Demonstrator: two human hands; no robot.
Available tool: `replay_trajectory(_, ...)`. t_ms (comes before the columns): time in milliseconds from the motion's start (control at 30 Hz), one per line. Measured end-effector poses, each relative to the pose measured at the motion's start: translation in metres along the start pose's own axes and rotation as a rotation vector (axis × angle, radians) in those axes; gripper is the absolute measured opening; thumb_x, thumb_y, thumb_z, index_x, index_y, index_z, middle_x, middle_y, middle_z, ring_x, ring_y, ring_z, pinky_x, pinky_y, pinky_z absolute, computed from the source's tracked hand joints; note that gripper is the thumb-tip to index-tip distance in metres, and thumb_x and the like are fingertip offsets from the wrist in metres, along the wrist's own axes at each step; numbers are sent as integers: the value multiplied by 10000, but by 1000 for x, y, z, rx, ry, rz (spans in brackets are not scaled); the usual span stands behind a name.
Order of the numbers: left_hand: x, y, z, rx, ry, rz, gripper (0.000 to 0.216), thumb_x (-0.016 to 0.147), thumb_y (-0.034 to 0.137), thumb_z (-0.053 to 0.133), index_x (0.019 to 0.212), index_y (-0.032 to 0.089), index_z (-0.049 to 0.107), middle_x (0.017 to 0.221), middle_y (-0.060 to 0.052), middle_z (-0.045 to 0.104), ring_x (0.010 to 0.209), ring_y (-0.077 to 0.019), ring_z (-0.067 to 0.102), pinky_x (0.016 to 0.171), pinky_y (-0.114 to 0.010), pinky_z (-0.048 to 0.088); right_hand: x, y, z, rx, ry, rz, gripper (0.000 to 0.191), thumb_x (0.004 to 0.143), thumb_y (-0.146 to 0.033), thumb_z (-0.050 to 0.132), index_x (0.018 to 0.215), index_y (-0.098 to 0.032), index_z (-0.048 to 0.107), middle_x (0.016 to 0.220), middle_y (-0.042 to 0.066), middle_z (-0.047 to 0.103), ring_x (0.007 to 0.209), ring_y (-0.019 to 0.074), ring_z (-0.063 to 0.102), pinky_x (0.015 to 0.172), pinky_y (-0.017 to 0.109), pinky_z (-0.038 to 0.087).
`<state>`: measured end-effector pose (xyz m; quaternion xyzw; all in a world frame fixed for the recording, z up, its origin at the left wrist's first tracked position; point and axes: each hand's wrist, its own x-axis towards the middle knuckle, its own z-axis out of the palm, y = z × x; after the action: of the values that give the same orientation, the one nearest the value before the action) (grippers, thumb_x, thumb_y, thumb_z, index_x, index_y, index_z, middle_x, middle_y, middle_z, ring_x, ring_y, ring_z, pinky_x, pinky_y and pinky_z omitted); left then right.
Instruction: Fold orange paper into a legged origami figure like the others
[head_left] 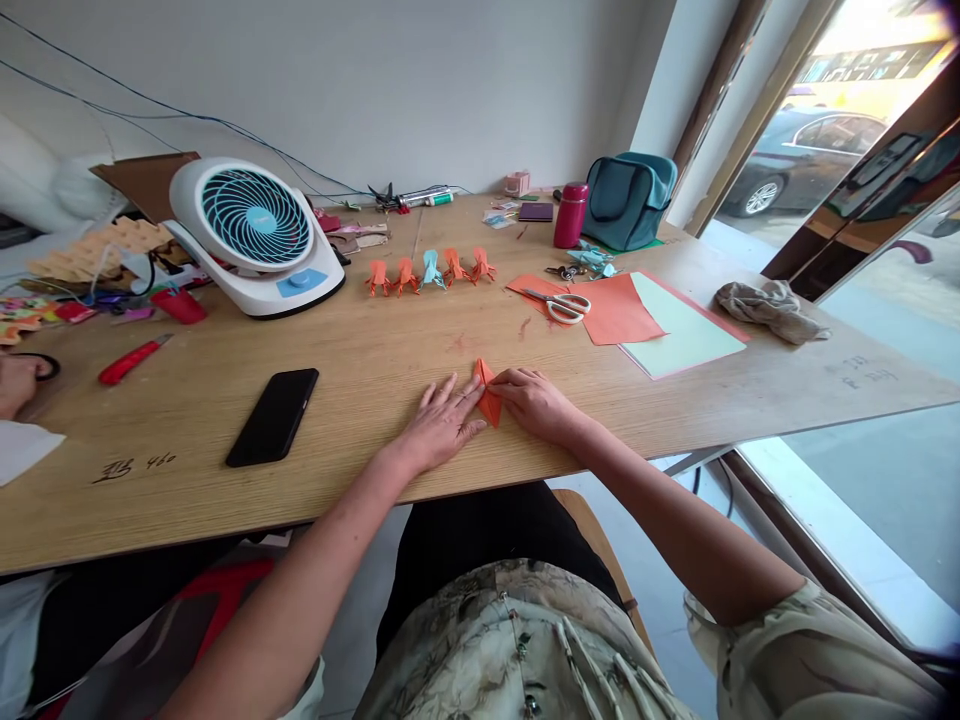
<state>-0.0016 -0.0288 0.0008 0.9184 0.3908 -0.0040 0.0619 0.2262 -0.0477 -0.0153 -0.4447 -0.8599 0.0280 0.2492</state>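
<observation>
Orange paper (491, 408), tabletop (367, 400) marked "460" (161, 461)

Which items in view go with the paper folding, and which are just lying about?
Likely part of the job:
- small folded orange piece, left hand and right hand on it
- orange sheet
- scissors
- five folded figures

Probably just lying about:
- black phone
- fan
- magenta bottle
- teal bag
- crumpled cloth
</observation>
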Motion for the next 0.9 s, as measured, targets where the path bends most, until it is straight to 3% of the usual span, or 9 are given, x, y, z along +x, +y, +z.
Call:
replay_trajectory(533,-1,-2,5,-12,41,-1,649,1055,560,245,1636,282,159,1698,-19,205,1585,-314,82,1260,-553,148,0,0,-2,13,-12,-14,376,973,-122,487,1291,-176,680,1245,149,670,1084,262,646,950,394,480)
replay_trajectory(767,1,2,1,-3,21,-43,664,1058,538,258,1632,209,195,1703,-52,174,1584,-317,89,1260,-540,161,1,0,-2,21,-26,-7,407,980,-121,457,1344,-165,636,1346,150,649,1178,267,632,985,403,467)
replay_trajectory(900,4,4,-2,-21,25,-61,665,1052,554,264,1630,232,205,1694,-46,222,1577,-330,132,1246,-560,196,1,1,-2,27,-42,-2,423,979,-128,454,1365,-176,622,1386,148,634,1228,278,607,1016,431,451)
